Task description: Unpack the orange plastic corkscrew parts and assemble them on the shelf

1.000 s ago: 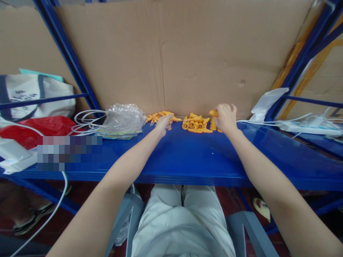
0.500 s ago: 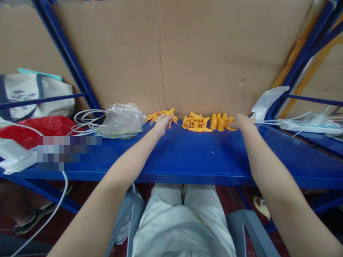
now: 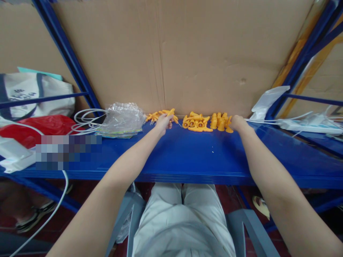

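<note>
Working neatly along the back of the blue desk (image 3: 187, 160), just right of a pile of clear plastic (image 3: 123, 117), likely calls for the right hand (image 3: 239, 123) to move low and light beside the standing orange pieces (image 3: 220, 122) so none topples, though I cannot tell whether its grip has closed on the end one. Past the cluster of orange pieces (image 3: 197, 121) lying between the hands, which could crowd a sideways reach, the left hand (image 3: 164, 123) grasps a slim orange piece (image 3: 170, 112), tilted upward; a thin chain (image 3: 180, 125) near that hand could snag, and a white speck (image 3: 213, 152) lies nearer the front.
</note>
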Motion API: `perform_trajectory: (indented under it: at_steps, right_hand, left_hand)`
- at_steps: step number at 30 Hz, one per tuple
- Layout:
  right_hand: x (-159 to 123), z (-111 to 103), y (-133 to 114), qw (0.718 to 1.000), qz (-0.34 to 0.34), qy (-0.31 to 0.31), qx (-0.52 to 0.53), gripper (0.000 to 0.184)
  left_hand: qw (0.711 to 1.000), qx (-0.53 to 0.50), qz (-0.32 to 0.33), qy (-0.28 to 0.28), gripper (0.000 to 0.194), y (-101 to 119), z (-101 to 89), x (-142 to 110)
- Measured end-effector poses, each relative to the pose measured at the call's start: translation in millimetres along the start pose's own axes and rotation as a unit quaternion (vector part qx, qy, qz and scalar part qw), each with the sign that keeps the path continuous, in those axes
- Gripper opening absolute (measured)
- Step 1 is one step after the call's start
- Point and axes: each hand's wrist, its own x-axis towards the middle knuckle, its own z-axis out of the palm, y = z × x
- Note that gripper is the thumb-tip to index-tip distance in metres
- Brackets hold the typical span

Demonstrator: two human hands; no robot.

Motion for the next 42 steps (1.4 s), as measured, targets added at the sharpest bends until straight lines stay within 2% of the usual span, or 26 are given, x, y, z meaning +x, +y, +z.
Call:
perform_trajectory:
  at_steps: [3, 6, 8, 11, 14, 17, 22, 27, 30, 33, 37, 42]
  right_hand:
    - [-4.5, -3.3, -4.4, 0.997, 0.032, -0.041, -0.051, 0.035]
    - [-10.9, -9.3, -9.2, 0.997, 0.048, -0.039, -0.037, 0.040]
    - [-13.7, -12.1, -11.4, 0.998, 0.061, -0.006, -0.013, 0.041]
    - [-13.7, -13.9, -13.8, 0.995, 0.058, 0.081, 0.011, 0.041]
    - [-10.8, -13.8, -19.6, 0.985, -0.021, 0.166, 0.051, 0.040]
    - [-13.0, -11.7, -35.2, 0.960, -0.164, 0.204, 0.097, 0.039]
    - [-37.9, -2.8, -79.0, 0.916, -0.358, 0.146, 0.103, 0.049]
    - [-60.9, 5.1, -109.7, 0.878, -0.467, 0.071, 0.080, 0.054]
    - [-66.6, 8.5, -116.6, 0.865, -0.495, 0.043, 0.073, 0.053]
    - [-69.0, 12.1, -119.1, 0.864, -0.498, 0.032, 0.064, 0.052]
    - [-68.5, 15.6, -118.0, 0.864, -0.499, 0.027, 0.063, 0.051]
    - [-66.2, 14.9, -115.3, 0.861, -0.501, 0.036, 0.079, 0.049]
  left_hand:
    - [1.000, 0.007, -0.006, -0.005, 0.027, 1.1, 1.6, -3.2]
    - [1.000, 0.014, -0.007, -0.004, 0.028, 2.4, 2.8, -5.6]
    - [1.000, 0.019, -0.001, -0.008, 0.029, 2.9, 2.9, -6.0]
    - [0.999, 0.030, 0.015, -0.022, 0.031, 2.5, 2.6, -5.4]
    - [0.998, 0.031, 0.035, -0.035, 0.034, 1.3, 2.9, -6.0]
    - [0.997, 0.026, 0.051, -0.046, 0.036, 0.3, 4.2, -8.5]
    - [0.996, 0.031, 0.055, -0.058, 0.038, 0.2, 6.5, -12.7]
    - [0.994, 0.029, 0.054, -0.088, 0.035, 2.3, 7.3, -16.1]
    - [0.993, 0.040, 0.033, -0.107, 0.033, 3.1, 8.8, -18.6]
    - [0.992, 0.041, 0.015, -0.115, 0.035, 2.0, 10.7, -20.2]
    - [0.994, 0.034, -0.014, -0.103, 0.038, -0.5, 11.3, -19.9]
    - [0.993, 0.019, -0.026, -0.118, 0.036, -1.1, 10.8, -19.3]
